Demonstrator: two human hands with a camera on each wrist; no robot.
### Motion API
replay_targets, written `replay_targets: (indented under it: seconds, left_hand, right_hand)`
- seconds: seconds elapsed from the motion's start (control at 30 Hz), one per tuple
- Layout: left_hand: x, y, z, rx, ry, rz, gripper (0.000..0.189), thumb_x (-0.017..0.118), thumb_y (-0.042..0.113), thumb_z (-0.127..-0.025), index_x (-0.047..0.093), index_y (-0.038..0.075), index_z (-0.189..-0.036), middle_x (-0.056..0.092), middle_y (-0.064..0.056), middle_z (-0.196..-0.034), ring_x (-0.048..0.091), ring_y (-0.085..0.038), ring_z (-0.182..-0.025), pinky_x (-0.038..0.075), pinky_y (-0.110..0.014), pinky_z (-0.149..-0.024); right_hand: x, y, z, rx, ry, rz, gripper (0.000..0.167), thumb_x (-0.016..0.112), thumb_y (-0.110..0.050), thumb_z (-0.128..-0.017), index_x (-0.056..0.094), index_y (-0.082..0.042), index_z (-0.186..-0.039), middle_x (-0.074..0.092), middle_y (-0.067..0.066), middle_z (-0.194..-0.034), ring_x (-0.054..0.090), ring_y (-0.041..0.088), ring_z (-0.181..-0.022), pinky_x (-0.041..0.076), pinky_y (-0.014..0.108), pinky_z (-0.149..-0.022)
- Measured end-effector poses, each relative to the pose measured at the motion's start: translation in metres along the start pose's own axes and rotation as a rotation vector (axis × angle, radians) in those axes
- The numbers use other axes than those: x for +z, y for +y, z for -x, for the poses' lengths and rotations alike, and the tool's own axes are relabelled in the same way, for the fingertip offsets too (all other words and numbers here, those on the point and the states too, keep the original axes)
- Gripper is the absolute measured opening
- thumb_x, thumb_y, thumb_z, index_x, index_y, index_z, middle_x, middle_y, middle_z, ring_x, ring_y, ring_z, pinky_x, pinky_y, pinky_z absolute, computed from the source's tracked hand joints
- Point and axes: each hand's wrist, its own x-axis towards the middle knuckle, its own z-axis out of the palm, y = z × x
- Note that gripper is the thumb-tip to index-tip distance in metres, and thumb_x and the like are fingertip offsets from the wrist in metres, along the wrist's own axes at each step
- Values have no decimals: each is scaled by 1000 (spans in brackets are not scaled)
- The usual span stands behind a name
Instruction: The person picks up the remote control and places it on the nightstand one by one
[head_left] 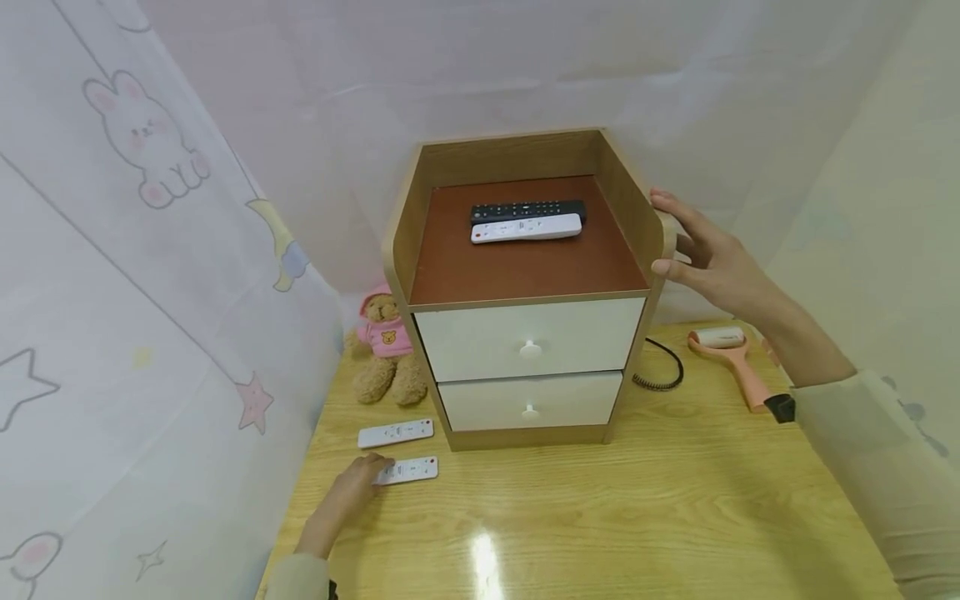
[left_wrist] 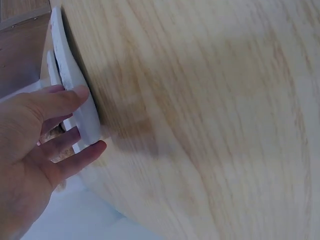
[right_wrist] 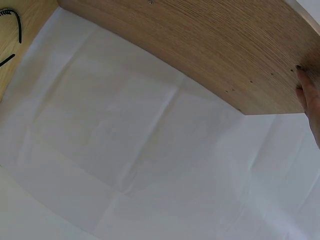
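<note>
In the head view my left hand is at the near end of a white remote control on the wooden table. The left wrist view shows thumb and fingers pinching this remote along its edges. Another white remote control lies just behind it. My right hand rests on the right side panel of a small two-drawer cabinet, thumb by the front edge. In the right wrist view, fingertips touch the panel's outer face. A black remote and a white remote lie together on the cabinet's brown top.
A teddy bear in a pink hoodie sits left of the cabinet. To the right are a coiled black cord and a lint roller with an orange handle. White printed cloth walls in the table.
</note>
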Motion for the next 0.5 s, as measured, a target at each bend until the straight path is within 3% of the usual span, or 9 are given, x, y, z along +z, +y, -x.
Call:
replay_targets:
  seconds: [0.33,0.5]
  left_hand:
    - [7,3,5,1,61,-9,52,75,-9,-74,63,2,-123,63,-15,-119,58,-36,-111,51,-50,-91]
    - [12,1,7,-8,70,-10,52,77,-7,-70,65,3,-120,64,-12,-114,60,-35,-107,53,-50,-88]
  right_hand:
    - [-1,2,1,15,19,28,77,56,9,-92,24,-21,-154,14,-4,-161,47,13,-126,48,14,-90]
    - [3,-9,0,19,14,28,75,55,10,-92,24,-18,-154,14,-1,-161,48,15,-126,47,13,-91]
